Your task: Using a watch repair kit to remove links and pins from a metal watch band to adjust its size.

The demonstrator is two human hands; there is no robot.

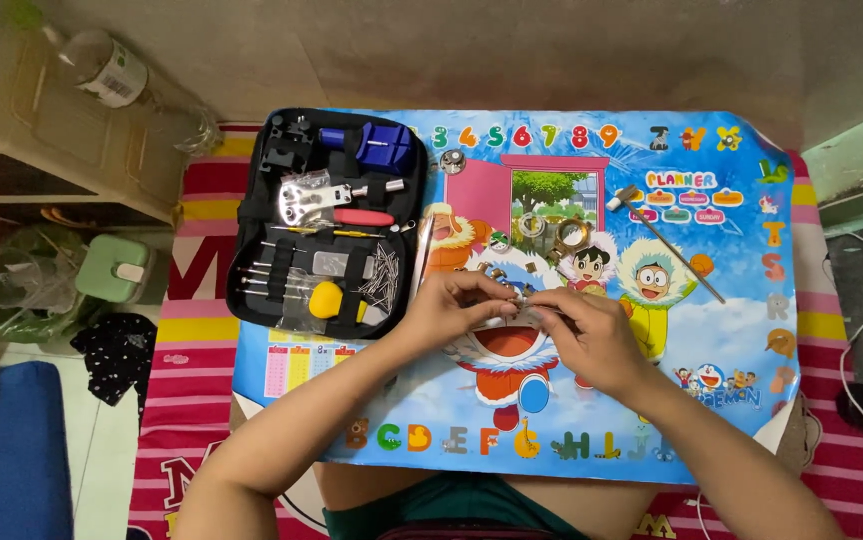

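Note:
My left hand (455, 305) and my right hand (592, 335) meet over the middle of a colourful cartoon-printed table top (722, 330). Both pinch a small silvery metal piece (520, 300) between their fingertips; it looks like part of a watch band, though the fingers hide most of it. Just beyond the hands lie small round parts: a watch case (532, 226), a brownish ring (572, 234) and a small dark round piece (499, 239).
An open black tool case (327, 225) with a blue holder, pins, screwdrivers and a yellow ball lies at the left. A small hammer (664, 232) rests at the right. A plastic bottle (107, 65), a green-lidded jar (117, 268) and a white cable (857, 330) surround the table.

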